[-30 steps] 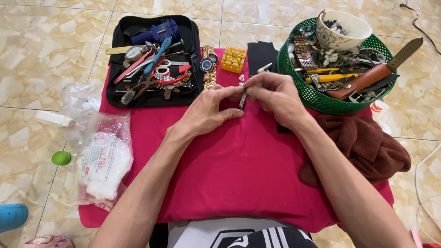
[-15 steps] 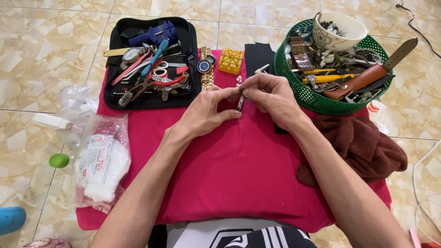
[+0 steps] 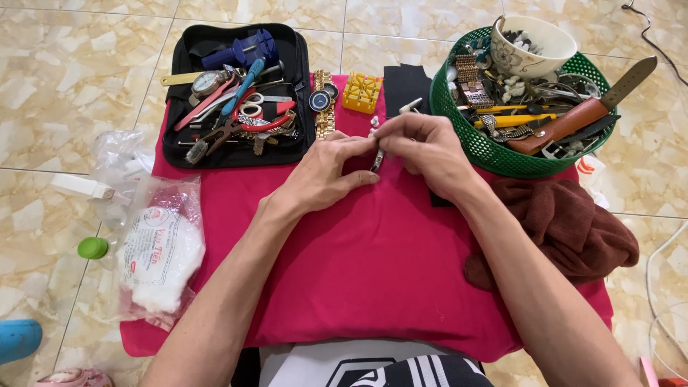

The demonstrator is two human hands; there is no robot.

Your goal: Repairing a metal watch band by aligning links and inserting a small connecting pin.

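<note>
Left hand [image 3: 326,172] and right hand [image 3: 423,150] are basically meeting fingertip to fingertip over the red cloth [image 3: 358,265], both pinched onto the same small metal piece [image 3: 376,159]. It sits right between the two hands, so neither one is really nearer. Looks like a thin dark sliver with its long axis running roughly toward and away from the person, far end tipped a bit to the right. Too small to say exactly what it is. Left palm is down flat on the cloth with thumb and index finger closed on the piece; right fingers are curled over its top end. Just beyond the fingertips lies a gold-band watch [image 3: 322,107], with a yellow block [image 3: 362,92] beside it.
</note>
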